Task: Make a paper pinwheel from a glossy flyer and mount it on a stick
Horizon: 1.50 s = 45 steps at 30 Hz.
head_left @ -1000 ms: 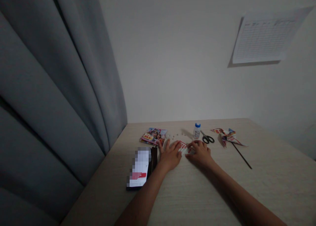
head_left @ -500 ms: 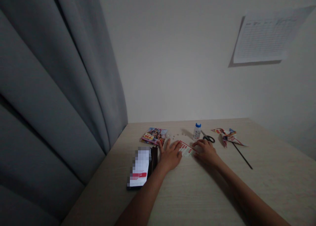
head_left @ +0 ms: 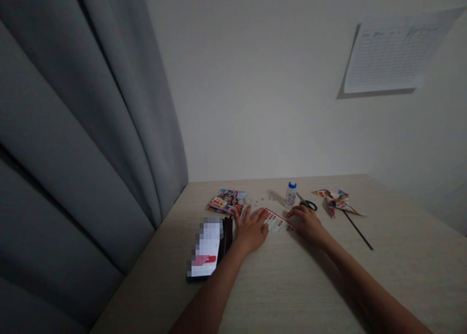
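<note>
A printed sheet of paper (head_left: 278, 221) with white, green and red print and a red upper edge lies flat on the table between my hands. My left hand (head_left: 251, 232) rests palm down with fingers spread, its right-hand fingers touching the paper's left end. At the right end, my right hand (head_left: 308, 223) has its fingers bent and pressed together on the paper's edge; part of that corner is hidden beneath them. Just behind stand a small glue bottle (head_left: 291, 195) with a blue cap and a pair of scissors (head_left: 308, 205) with black handles.
Left of my hands are a phone (head_left: 207, 249) with a lit screen, dark sticks (head_left: 227, 229) and a colourful stack of leaflets (head_left: 228, 200). Several tiny pale pieces (head_left: 261, 200) lie behind the paper. A paper pinwheel (head_left: 334, 202) on a black stick lies right. A grey curtain (head_left: 109, 130) hangs left.
My right hand has slid slightly to the right along the paper, uncovering more of its right end. My left hand stays in place.
</note>
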Available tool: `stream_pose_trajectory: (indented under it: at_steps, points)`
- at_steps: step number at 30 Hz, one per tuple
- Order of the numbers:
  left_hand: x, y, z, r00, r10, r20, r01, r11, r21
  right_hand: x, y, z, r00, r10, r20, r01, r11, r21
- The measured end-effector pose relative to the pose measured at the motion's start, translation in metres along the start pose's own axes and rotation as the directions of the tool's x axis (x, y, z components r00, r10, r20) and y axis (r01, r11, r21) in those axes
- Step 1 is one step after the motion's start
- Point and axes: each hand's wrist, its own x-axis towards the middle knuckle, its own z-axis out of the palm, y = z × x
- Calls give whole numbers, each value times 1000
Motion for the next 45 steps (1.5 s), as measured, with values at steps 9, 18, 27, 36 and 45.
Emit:
stream_pose_trajectory:
  at_steps: [9,18,27,36,45]
  points:
    - [0,-1,1,1000,-2,12,2,998,56,3,7,-4,999,-34,-10,35,994,108]
    - [-1,3,-3,1000,-11,6,11,1000,23,-1,-15,-9,997,-57,-53,64,987,148]
    - [0,2,1,1000,-11,-14,11,1000,5,-12,-43,10,955,-296,-17,297,954,53]
    - [3,-2,-1,999,-3,32,3,1000,-18,-9,-45,8,974,-226,15,225,974,39]
    - [10,-6,-9,992,-24,126,20,999,32,-5,-43,7,981,-188,47,186,981,49]
